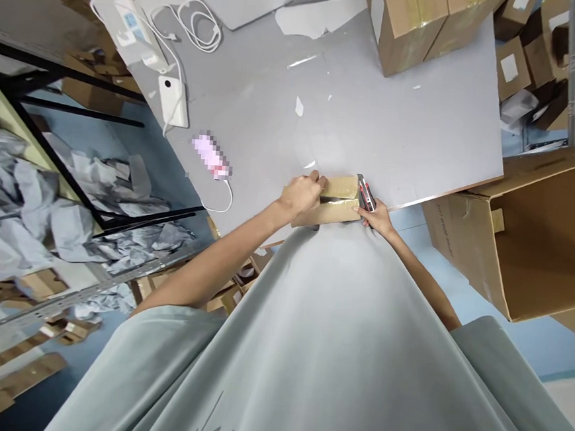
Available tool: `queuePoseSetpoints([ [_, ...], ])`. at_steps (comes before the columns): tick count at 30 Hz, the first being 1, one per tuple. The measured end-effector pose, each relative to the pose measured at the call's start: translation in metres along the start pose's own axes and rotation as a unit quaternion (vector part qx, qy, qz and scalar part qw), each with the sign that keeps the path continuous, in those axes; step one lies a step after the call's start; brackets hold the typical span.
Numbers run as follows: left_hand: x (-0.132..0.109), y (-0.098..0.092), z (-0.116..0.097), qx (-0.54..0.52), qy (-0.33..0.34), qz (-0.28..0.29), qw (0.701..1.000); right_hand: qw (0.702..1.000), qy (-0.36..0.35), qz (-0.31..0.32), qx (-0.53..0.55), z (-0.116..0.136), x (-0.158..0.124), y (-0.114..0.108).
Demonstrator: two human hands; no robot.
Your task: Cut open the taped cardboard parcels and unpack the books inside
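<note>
A small taped cardboard box (340, 190) lies at the near edge of the grey table (374, 129), close against my grey shirt. My left hand (303, 194) rests on the box's left end, fingers curled over its top and gripping it. My right hand (378, 216) is at the box's right end, closed around a red and black utility knife (365, 194) that lies against the box's right side. The box's near side is partly hidden by my shirt.
Stacked cardboard boxes (417, 23) stand at the table's far right. A large open carton (539, 242) is on the floor to the right. A white power strip (174, 100), cables (197, 26) and a pink object (211, 156) lie on the table's left. Crumpled grey wrapping (44, 209) fills a rack at left.
</note>
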State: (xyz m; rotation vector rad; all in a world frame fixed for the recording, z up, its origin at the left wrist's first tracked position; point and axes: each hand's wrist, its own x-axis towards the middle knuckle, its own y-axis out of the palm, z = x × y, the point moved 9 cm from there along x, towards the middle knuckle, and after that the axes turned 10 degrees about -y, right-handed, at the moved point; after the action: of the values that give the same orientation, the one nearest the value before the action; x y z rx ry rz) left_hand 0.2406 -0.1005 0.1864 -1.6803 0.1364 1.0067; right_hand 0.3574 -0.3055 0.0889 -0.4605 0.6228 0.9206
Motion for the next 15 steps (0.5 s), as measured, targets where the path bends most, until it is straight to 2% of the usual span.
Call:
queuePoseSetpoints([
  [4, 0.013, -0.011, 0.015, -0.035, 0.011, 0.003, 0.999, 0.999, -0.005, 0.02, 0.028, -0.001, 0.005, 0.005],
  [9, 0.023, -0.007, 0.035, -0.09, -0.001, 0.028, 0.996, 0.999, 0.006, 0.031, 0.03, -0.006, 0.005, 0.007],
  [12, 0.015, -0.009, 0.032, -0.117, -0.029, -0.014, 0.993, 0.999, 0.0, 0.035, 0.037, -0.006, 0.005, 0.009],
  [15, 0.007, -0.012, 0.015, -0.183, -0.042, -0.062, 0.98, 0.998, -0.009, 0.038, 0.039, -0.005, 0.006, 0.007],
])
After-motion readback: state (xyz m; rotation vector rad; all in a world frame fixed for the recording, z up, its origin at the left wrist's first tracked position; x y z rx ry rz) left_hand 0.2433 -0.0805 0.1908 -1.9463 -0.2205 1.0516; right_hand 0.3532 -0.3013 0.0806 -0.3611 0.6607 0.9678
